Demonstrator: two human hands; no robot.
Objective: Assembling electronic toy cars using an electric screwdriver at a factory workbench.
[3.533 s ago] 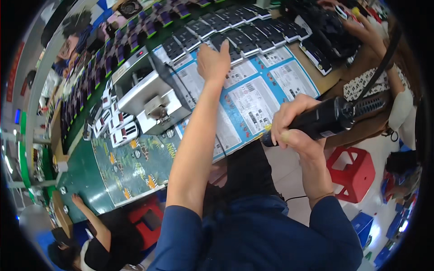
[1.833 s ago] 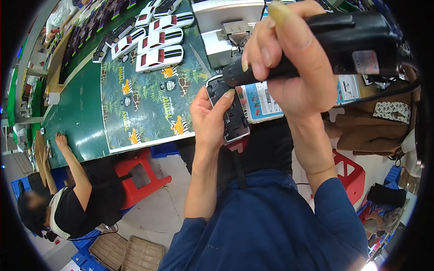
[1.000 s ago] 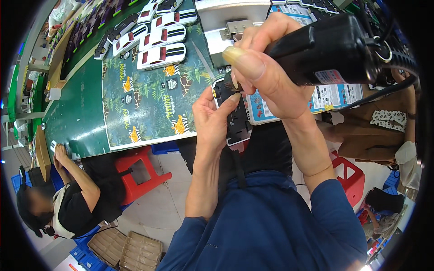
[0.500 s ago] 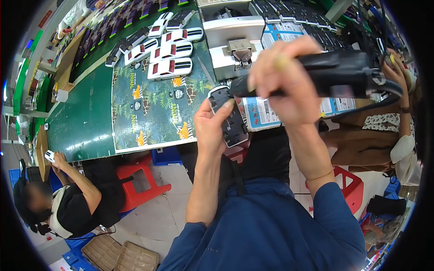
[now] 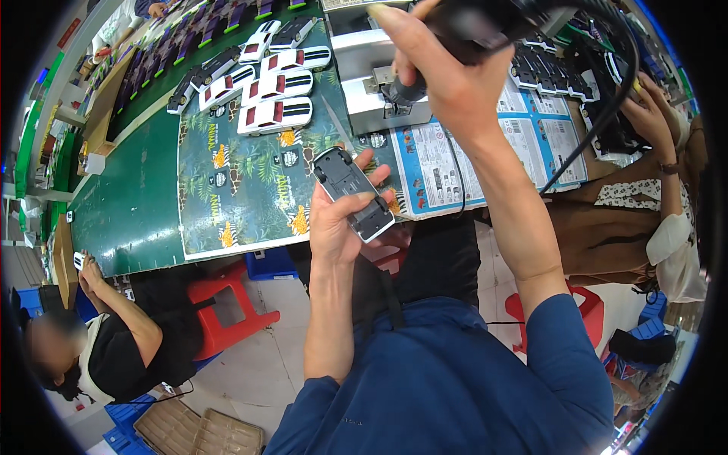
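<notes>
My left hand [image 5: 336,225] holds a toy car [image 5: 345,180] upside down, its black underside facing up and a white body edge showing around it. The thumb presses across the underside. My right hand [image 5: 457,89] is wrapped around a thick black electric screwdriver [image 5: 478,29] with a cord. The screwdriver's nose points down at the metal bracket of a silver box [image 5: 362,53], which looks like a screw feeder. Its very tip is hard to make out there. To the left, several white toy cars [image 5: 274,115] with black stripes stand grouped on the patterned sheet.
A printed card sheet [image 5: 523,129] lies right of the silver box, with black car chassis [image 5: 542,72] behind it. The screwdriver's cable [image 5: 599,125] loops down on the right. Co-workers sit at both sides; one hand [image 5: 91,273] at left holds a small white car. A red stool [image 5: 227,303] stands below.
My right hand has lifted the screwdriver off the toy car and carried it up to the silver box. My left hand has moved slightly left and tilted the car, its fingers now spread behind it.
</notes>
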